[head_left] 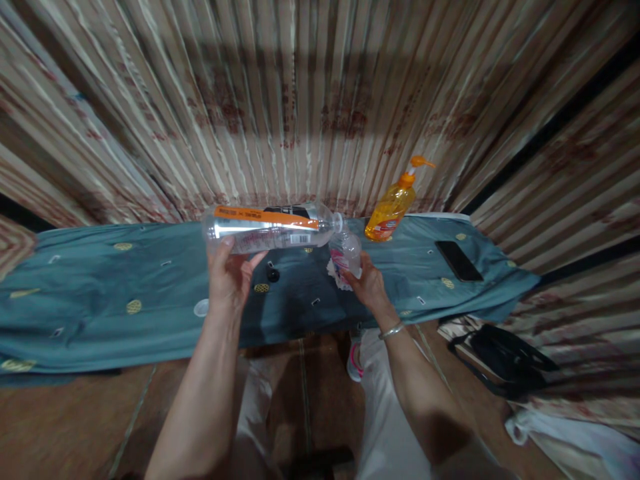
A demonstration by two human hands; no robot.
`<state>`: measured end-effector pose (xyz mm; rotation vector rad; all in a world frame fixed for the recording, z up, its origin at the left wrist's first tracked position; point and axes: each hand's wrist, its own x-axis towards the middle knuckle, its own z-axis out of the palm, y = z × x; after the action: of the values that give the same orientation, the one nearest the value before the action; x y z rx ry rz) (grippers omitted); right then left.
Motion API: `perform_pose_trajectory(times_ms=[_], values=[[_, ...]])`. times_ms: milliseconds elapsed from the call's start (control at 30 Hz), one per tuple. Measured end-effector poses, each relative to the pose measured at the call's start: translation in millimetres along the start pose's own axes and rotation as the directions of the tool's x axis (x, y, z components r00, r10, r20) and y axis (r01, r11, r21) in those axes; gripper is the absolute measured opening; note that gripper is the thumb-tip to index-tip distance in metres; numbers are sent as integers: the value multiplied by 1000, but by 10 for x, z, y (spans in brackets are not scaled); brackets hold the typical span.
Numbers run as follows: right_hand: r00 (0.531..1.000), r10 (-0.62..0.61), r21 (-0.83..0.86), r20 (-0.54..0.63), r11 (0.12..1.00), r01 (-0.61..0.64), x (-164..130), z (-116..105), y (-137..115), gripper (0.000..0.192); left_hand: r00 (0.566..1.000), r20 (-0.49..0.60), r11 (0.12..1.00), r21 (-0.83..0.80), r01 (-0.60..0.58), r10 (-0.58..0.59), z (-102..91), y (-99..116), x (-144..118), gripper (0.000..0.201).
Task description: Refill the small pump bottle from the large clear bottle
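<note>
Here, over a teal cloth (100, 300) covering a low table before striped curtains: large clear bottle with orange label (267, 228) held level, gripped from below by left hand (227, 273), fingers curled about its middle, mouth touching the neck of a small clear bottle (346, 257) clasped upright in right hand (367, 287). Nearby, orange pump dispenser (393, 207), dark phone (459, 261), black cap (273, 274), white cap (201, 307). Likely risk: narrow neck missed, liquid spilling onto cloth or phone.
</note>
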<state>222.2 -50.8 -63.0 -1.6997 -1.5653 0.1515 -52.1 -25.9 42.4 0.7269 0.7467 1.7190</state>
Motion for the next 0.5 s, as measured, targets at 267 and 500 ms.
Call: perform_pose_trajectory(times_ms=[267,500], values=[[999,19,15,37,1000,-20,3,-35,-30,54,1000,4,1000,-4,0,0,-2,-6,2,48],[1000,19,16,24,1000,-19,4,-20,-26,53,1000,-4,1000,-1,0,0,7,-10,2,48]])
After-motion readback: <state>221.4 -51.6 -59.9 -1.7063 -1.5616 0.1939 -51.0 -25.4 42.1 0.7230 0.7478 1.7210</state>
